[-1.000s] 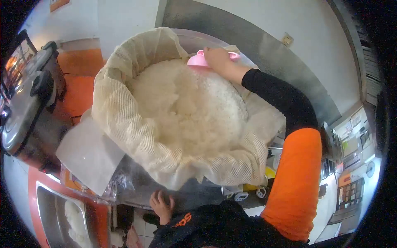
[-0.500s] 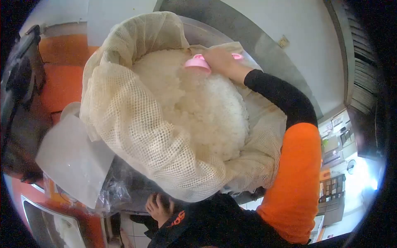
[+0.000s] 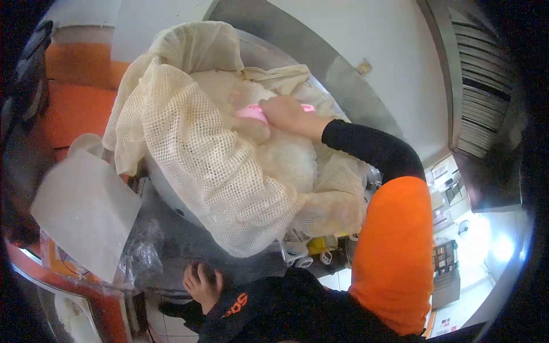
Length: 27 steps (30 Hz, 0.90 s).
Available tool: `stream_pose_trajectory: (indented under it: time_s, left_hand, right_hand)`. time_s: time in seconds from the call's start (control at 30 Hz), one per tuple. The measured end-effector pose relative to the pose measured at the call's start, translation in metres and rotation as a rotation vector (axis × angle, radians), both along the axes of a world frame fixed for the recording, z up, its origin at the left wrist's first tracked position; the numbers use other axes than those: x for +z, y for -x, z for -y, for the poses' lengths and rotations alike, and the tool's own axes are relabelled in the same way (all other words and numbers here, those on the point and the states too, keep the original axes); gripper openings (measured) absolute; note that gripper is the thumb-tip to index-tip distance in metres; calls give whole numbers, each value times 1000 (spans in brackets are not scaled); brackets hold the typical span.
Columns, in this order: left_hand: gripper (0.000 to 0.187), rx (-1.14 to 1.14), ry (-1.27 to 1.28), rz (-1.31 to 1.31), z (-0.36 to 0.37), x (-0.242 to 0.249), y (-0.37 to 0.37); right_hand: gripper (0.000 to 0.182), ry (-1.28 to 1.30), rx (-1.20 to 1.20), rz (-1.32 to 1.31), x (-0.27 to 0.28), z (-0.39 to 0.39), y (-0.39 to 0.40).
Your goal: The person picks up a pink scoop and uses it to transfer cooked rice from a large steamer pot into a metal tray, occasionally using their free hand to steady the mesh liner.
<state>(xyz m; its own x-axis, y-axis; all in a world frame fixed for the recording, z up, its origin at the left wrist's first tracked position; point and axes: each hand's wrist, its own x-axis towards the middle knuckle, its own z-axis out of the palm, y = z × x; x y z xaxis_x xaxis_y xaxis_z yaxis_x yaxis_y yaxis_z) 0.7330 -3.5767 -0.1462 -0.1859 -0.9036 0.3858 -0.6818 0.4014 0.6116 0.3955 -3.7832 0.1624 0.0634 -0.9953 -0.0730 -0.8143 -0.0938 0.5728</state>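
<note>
My right hand grips a pink plastic scoop over white cooked rice. The scoop's lower edge is against the rice; a bit of pink also shows on the far side of my fingers. The rice lies inside a cream mesh cloth that lines a large tub and folds over its rim. My left hand lies at the edge of the dark table with its fingers spread, holding nothing.
A whitish plastic sheet stands left of the tub, beside crumpled clear plastic. Small items, one of them yellow, sit near the tub's right side. A wall with a curved grey band rises behind.
My right hand and the scoop have moved toward me and to the left, lower into the rice. The whole view has shifted slightly. My left hand stays at the table edge.
</note>
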Motion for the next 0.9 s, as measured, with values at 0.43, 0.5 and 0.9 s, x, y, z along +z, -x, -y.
stream_pose_trajectory:
  time_s: [0.43,0.5,0.9]
  left_hand:
    - [39,-23,36,-27,-2,5,-4]
    - [39,-30,39,-9,-2,4,-6]
    - [44,-13,33,29,-4,0,-2]
  right_hand:
    - [20,-63,23,178,13,-46,-39]
    - [21,-83,43,194,16,-49,-41]
    - [19,-334,17,460,53,-89,-65]
